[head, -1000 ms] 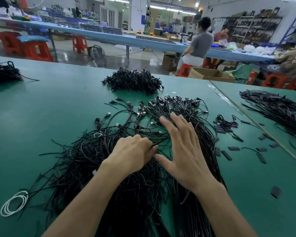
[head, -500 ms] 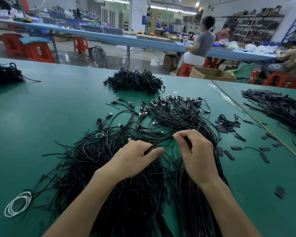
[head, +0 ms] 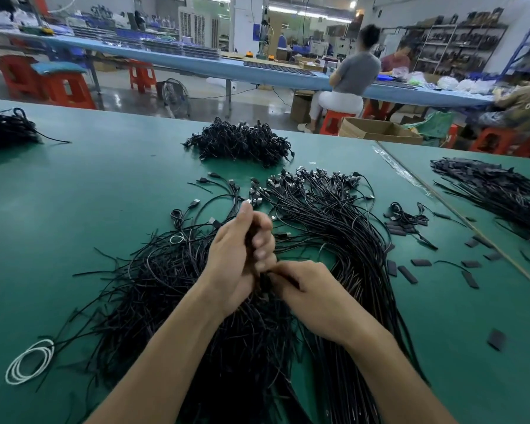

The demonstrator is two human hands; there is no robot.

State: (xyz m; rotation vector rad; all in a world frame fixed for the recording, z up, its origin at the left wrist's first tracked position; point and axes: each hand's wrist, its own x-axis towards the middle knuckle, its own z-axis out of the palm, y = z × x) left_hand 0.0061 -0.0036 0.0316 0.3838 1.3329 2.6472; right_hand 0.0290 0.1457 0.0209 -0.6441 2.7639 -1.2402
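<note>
A big heap of loose black cables (head: 328, 228) with plug ends lies spread on the green table (head: 89, 209) in front of me. My left hand (head: 239, 258) is raised on edge over the heap, fingers curled round a small bunch of black cables. My right hand (head: 306, 289) sits just beside it, pinching the same bunch below the left fingers. What lies inside the left fist is mostly hidden.
A pile of bundled black cables (head: 242, 142) sits farther back. More cables lie at the far left (head: 6, 127) and on the right table (head: 496, 191). Short black sleeves (head: 407, 273) are scattered right of the heap. A white coil (head: 28, 365) lies near left. People sit at a blue bench behind.
My right hand went from flat on the heap to curled, then drew back toward me. My left hand lifted and turned on edge, closing round a bunch of cables.
</note>
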